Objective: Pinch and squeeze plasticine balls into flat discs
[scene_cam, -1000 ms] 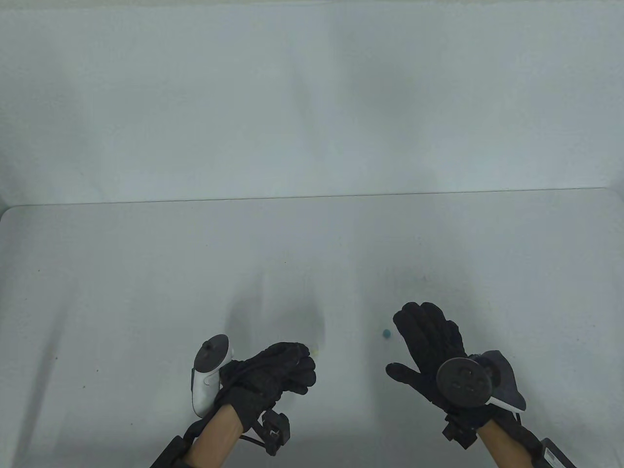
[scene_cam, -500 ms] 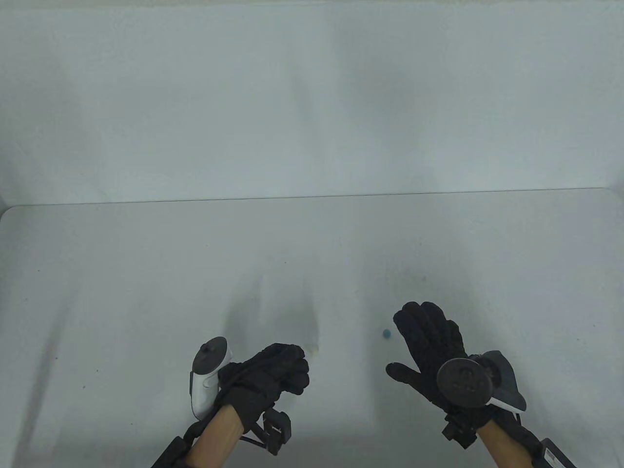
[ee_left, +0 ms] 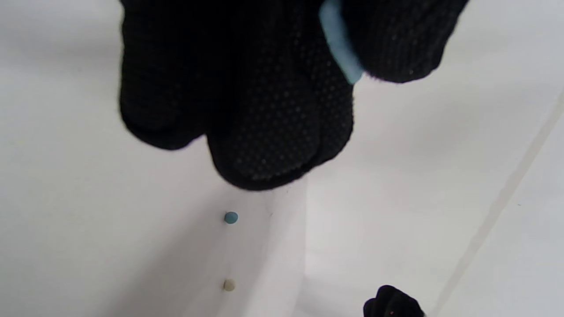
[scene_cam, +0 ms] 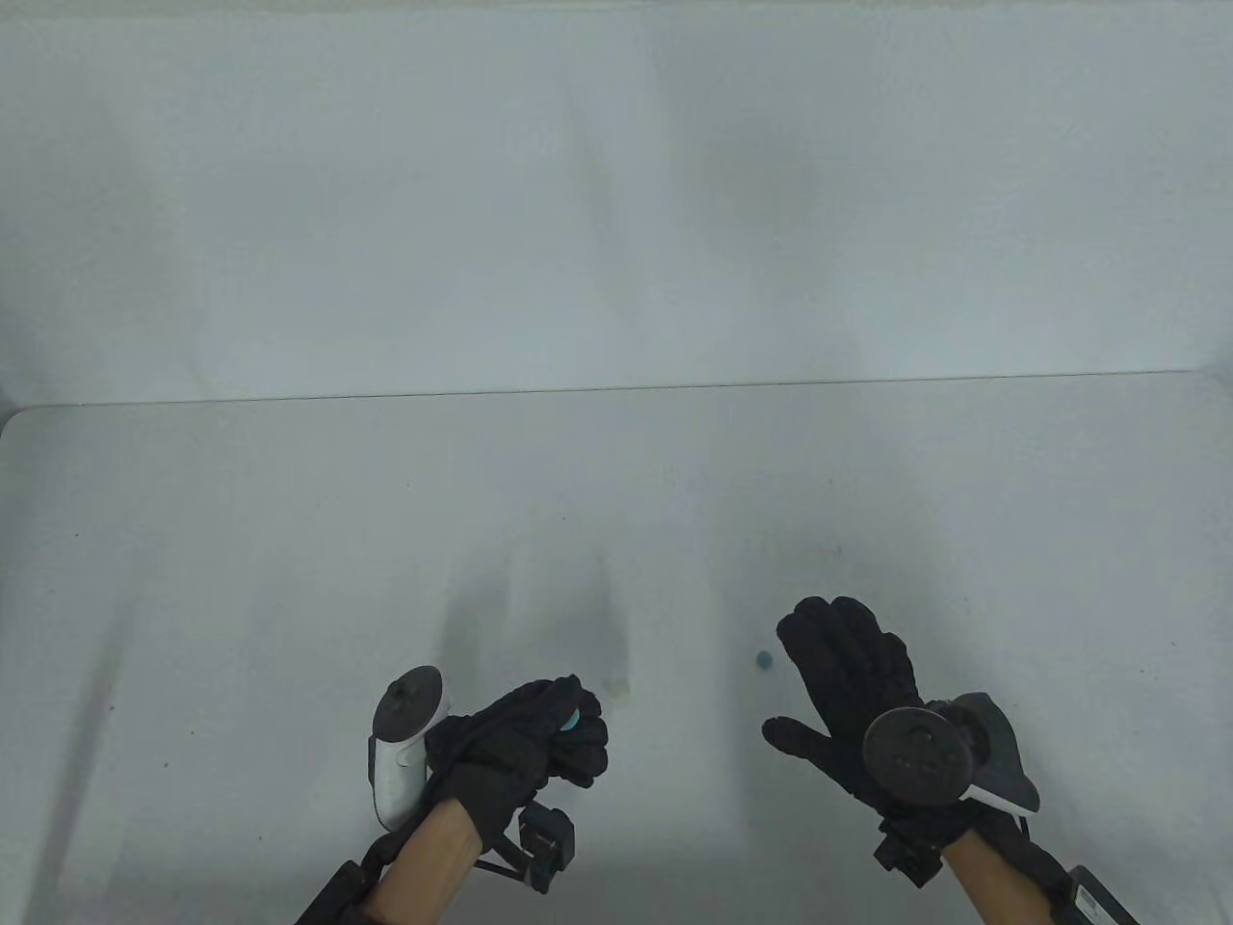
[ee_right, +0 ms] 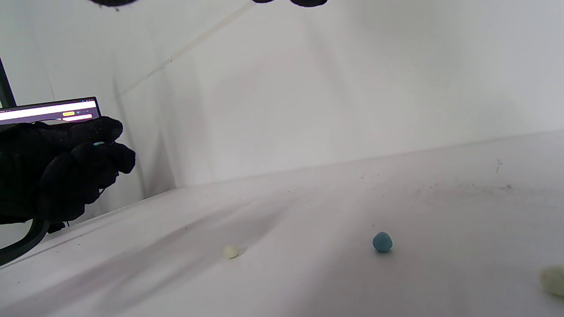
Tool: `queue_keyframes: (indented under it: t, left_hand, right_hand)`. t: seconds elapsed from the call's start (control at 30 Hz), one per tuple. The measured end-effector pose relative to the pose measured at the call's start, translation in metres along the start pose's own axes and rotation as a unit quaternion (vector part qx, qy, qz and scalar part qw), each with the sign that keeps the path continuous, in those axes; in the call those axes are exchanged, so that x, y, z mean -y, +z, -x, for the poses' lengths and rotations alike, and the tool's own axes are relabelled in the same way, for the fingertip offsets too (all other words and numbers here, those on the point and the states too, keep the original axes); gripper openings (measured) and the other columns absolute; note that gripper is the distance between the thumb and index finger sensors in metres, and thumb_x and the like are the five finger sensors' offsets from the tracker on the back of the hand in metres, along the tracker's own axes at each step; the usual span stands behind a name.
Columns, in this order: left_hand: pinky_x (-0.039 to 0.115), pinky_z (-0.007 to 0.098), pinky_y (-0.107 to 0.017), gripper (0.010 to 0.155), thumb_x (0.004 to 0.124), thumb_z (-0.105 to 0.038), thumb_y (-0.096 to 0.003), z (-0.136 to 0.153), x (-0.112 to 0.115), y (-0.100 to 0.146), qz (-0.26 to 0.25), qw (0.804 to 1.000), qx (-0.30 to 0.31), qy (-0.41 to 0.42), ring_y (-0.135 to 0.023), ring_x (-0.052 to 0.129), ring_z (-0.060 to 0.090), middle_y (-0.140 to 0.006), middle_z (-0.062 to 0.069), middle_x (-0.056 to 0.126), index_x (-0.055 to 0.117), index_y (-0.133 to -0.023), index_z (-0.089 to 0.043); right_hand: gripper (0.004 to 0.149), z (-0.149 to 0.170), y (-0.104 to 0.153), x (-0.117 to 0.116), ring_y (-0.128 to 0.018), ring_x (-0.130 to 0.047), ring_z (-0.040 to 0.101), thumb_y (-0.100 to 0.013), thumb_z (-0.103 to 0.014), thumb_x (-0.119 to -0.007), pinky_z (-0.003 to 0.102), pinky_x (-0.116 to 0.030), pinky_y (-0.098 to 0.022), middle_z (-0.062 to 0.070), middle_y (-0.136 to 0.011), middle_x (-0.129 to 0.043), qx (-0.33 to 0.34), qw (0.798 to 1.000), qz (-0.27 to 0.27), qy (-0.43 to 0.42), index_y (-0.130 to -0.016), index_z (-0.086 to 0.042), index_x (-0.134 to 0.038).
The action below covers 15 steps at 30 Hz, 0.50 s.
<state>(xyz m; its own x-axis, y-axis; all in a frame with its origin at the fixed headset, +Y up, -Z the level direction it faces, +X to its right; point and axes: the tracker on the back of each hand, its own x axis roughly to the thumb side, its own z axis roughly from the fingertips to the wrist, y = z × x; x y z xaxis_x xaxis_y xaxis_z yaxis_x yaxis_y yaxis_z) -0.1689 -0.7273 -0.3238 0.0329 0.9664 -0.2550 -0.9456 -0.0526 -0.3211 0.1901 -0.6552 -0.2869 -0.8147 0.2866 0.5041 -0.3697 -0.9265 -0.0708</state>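
My left hand [scene_cam: 564,723] is curled and pinches a light blue piece of plasticine [scene_cam: 572,719] between thumb and fingers above the table. In the left wrist view the piece [ee_left: 341,46] shows as a thin flattened edge. A small teal ball [scene_cam: 763,660] lies on the table just left of my right hand [scene_cam: 848,665], which is spread open, palm down, and holds nothing. A small pale yellow ball [scene_cam: 615,687] lies on the table beside my left hand. Both balls also show in the right wrist view: teal [ee_right: 382,242], pale yellow [ee_right: 230,251].
The white table [scene_cam: 289,540] meets a white back wall at its far edge. Another pale lump [ee_right: 553,280] lies at the right edge of the right wrist view. A laptop screen [ee_right: 48,111] shows behind my left hand there.
My left hand has drawn back a little toward me and turned, so the light blue piece between its fingers now shows. The pale yellow ball is uncovered. My right hand has not moved.
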Motion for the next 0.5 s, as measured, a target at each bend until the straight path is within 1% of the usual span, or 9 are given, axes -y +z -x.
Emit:
queue_keyframes:
  t: [0.1,0.17,0.2,0.23,0.27,0.3,0.33,0.4,0.5]
  left_hand:
    - [0.098,0.032,-0.037,0.042,0.076,-0.041,-0.0510,-0.0017,0.0006,0.0001,-0.004,1.000,0.006,-0.011,-0.036,0.113,0.013,-0.056,0.004,0.104,0.090,-0.076,-0.010]
    - [0.095,0.035,-0.042,0.045,0.072,-0.042,-0.0525,-0.0010,0.0014,-0.0003,0.007,1.000,0.009,-0.008,-0.044,0.112,0.017,-0.063,0.005,0.102,0.087,-0.080,-0.010]
    - [0.091,0.039,-0.047,0.051,0.068,-0.045,-0.0533,-0.0006,0.0025,-0.0006,0.022,1.000,0.011,-0.002,-0.055,0.109,0.025,-0.074,0.010,0.098,0.083,-0.086,-0.009]
    - [0.085,0.045,-0.054,0.071,0.065,-0.052,-0.0526,-0.0001,0.0049,-0.0019,0.053,0.998,0.013,0.009,-0.070,0.100,0.036,-0.088,0.022,0.088,0.071,-0.099,0.001]
    - [0.080,0.049,-0.059,0.079,0.061,-0.057,-0.0528,0.0008,0.0056,-0.0020,0.069,0.997,0.012,0.014,-0.080,0.092,0.042,-0.097,0.025,0.079,0.062,-0.105,0.003]
    - [0.078,0.051,-0.060,0.083,0.060,-0.059,-0.0529,0.0020,0.0066,-0.0028,0.067,0.998,0.009,0.019,-0.084,0.088,0.045,-0.099,0.027,0.075,0.059,-0.106,0.005]
    - [0.078,0.051,-0.061,0.083,0.061,-0.058,-0.0530,0.0029,0.0066,-0.0032,0.062,0.998,0.005,0.018,-0.085,0.088,0.046,-0.100,0.027,0.075,0.058,-0.106,0.005]
    - [0.082,0.047,-0.057,0.076,0.061,-0.055,-0.0541,0.0055,0.0047,-0.0035,0.045,0.999,-0.004,0.006,-0.079,0.095,0.040,-0.094,0.023,0.083,0.064,-0.102,0.003]
    - [0.089,0.041,-0.048,0.057,0.065,-0.045,-0.0558,0.0066,0.0007,-0.0044,0.025,1.000,-0.015,0.007,-0.061,0.107,0.031,-0.077,0.013,0.097,0.079,-0.090,-0.002]
  right_hand:
    - [0.083,-0.0002,0.0001,0.0000,-0.111,-0.033,0.052,-0.055,-0.067,-0.050,0.075,-0.043,-0.070,0.017,-0.124,-0.031,0.000,1.000,0.000,0.001,-0.116,-0.014,-0.031]
    - [0.083,0.0000,0.0000,0.0002,-0.111,-0.033,0.052,-0.055,-0.067,-0.050,0.075,-0.043,-0.070,0.017,-0.124,-0.031,0.000,1.000,0.001,0.000,-0.116,-0.014,-0.031]
    - [0.083,0.0001,0.0000,0.0001,-0.111,-0.033,0.052,-0.055,-0.067,-0.050,0.075,-0.043,-0.070,0.017,-0.124,-0.031,0.000,1.000,0.001,0.000,-0.116,-0.014,-0.031]
    - [0.083,0.0000,0.0000,0.0001,-0.111,-0.032,0.052,-0.055,-0.067,-0.050,0.075,-0.043,-0.070,0.017,-0.124,-0.031,0.000,1.000,0.001,0.000,-0.116,-0.014,-0.031]
    - [0.084,-0.0001,0.0001,0.0000,-0.111,-0.033,0.052,-0.055,-0.067,-0.050,0.075,-0.043,-0.070,0.017,-0.124,-0.031,0.000,1.000,0.000,0.001,-0.116,-0.014,-0.031]
    - [0.083,-0.0001,0.0002,0.0001,-0.111,-0.033,0.052,-0.055,-0.067,-0.050,0.075,-0.043,-0.070,0.017,-0.124,-0.031,0.000,1.000,0.001,0.001,-0.116,-0.014,-0.031]
    - [0.083,-0.0001,0.0001,0.0002,-0.111,-0.033,0.052,-0.055,-0.067,-0.050,0.075,-0.043,-0.070,0.017,-0.124,-0.031,0.000,1.000,0.001,0.000,-0.116,-0.014,-0.031]
    - [0.083,0.0002,0.0000,0.0000,-0.111,-0.033,0.052,-0.054,-0.067,-0.050,0.075,-0.043,-0.070,0.017,-0.124,-0.031,0.000,1.000,0.001,0.000,-0.116,-0.014,-0.031]
    - [0.083,-0.0001,0.0001,0.0001,-0.111,-0.032,0.052,-0.055,-0.067,-0.050,0.075,-0.043,-0.070,0.017,-0.124,-0.031,0.000,1.000,0.000,0.001,-0.116,-0.014,-0.031]
